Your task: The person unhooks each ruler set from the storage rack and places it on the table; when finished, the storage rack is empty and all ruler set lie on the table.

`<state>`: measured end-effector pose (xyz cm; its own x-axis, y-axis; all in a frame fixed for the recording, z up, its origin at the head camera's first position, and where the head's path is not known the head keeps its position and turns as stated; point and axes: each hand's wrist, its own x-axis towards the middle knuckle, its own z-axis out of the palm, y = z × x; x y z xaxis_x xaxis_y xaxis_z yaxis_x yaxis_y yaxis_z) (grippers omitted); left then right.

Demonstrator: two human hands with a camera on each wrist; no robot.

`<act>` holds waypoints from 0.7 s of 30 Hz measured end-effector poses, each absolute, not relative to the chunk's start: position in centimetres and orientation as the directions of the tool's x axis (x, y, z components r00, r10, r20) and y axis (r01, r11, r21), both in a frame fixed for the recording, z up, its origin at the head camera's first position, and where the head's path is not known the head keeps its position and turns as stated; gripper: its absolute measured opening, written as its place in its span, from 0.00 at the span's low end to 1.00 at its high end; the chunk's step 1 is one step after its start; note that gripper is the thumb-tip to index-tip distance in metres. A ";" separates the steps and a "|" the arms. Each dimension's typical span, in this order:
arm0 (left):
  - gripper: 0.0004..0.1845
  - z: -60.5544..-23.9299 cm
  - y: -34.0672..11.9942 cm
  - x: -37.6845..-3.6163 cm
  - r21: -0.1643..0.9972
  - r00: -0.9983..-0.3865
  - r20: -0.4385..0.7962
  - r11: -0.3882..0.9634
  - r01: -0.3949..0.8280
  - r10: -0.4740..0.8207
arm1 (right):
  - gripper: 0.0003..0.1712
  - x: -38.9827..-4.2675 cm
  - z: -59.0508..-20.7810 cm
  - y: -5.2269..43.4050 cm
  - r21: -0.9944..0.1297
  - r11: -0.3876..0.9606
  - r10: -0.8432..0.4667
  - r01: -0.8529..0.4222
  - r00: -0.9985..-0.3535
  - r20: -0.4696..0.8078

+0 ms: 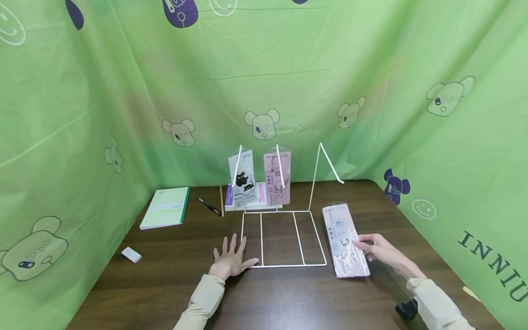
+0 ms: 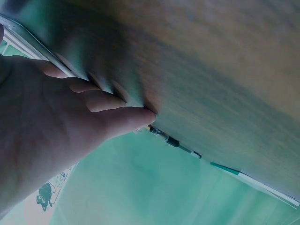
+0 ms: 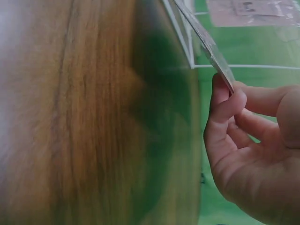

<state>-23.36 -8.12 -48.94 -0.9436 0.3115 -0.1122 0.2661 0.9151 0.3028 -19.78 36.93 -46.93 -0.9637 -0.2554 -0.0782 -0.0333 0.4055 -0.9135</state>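
Head view: counter (image 1: 288, 298) carries the white wire rack (image 1: 284, 266). Reads as two of three done: ruler-set pack (image 1: 247, 170) and pink pack (image 1: 272, 195) hang on it, rightmost hook (image 1: 332, 163) bare. Remaining: third pack (image 1: 344, 240), off the rack, just right of its base. Right hand (image 1: 383, 251) pinches that pack's right edge; left hand (image 1: 230, 262) flat, fingers spread, at the base's front left corner, well apart from the pack.

The head view looks down over the table (image 1: 288, 302); wrist views skim it closely, the right sharing the wire rack (image 1: 284, 266).
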 end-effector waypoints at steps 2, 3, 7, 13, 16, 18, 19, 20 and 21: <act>0.49 -49.1 -8.1 -23.4 0.294 -0.944 -0.115 0.918 0.266 0.311 | 0.19 -20.4 -47.6 36.8 -0.924 0.382 -0.266 -0.017 -0.959 -0.092; 0.48 -49.1 -8.1 -23.5 0.296 -0.944 -0.118 0.918 0.262 0.308 | 0.18 -20.6 -47.8 36.8 -0.925 0.379 -0.265 -0.011 -0.959 -0.097; 0.45 -48.2 -7.9 -23.0 0.312 -0.945 -0.113 0.914 0.260 0.307 | 0.15 -21.2 -48.4 36.6 -0.907 0.422 -0.225 -0.007 -0.970 -0.097; 0.44 -47.9 -7.8 -22.8 0.304 -0.946 -0.119 0.918 0.254 0.302 | 0.11 -20.8 -48.3 36.2 -0.770 0.638 -0.018 0.017 -0.999 -0.036; 0.45 -48.3 -7.8 -23.2 0.309 -0.946 -0.120 0.917 0.253 0.301 | 0.08 -20.4 -48.1 35.9 -0.693 0.720 0.064 0.035 -0.998 0.015; 0.45 -48.3 -7.8 -23.2 0.305 -0.946 -0.119 0.918 0.253 0.300 | 0.09 -20.3 -48.0 35.9 -0.655 0.755 0.081 0.029 -0.995 0.050; 0.45 -48.1 -7.8 -23.1 0.307 -0.947 -0.119 0.918 0.252 0.300 | 0.09 -20.2 -47.9 35.9 -0.629 0.777 0.085 0.028 -0.994 0.061; 0.44 -48.1 -7.8 -23.1 0.308 -0.946 -0.116 0.917 0.254 0.301 | 0.10 -20.2 -47.7 35.9 -0.600 0.799 0.085 0.025 -0.994 0.073; 0.44 -48.0 -7.9 -23.0 0.312 -0.946 -0.114 0.915 0.256 0.303 | 0.10 -20.2 -47.5 35.9 -0.579 0.815 0.087 0.030 -0.994 0.070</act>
<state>-23.01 -7.87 -48.05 -0.9460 0.3033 -0.1142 0.2558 0.9151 0.3116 -20.19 35.85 -47.54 -0.9938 0.0866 0.0702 0.0301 0.8148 -0.5790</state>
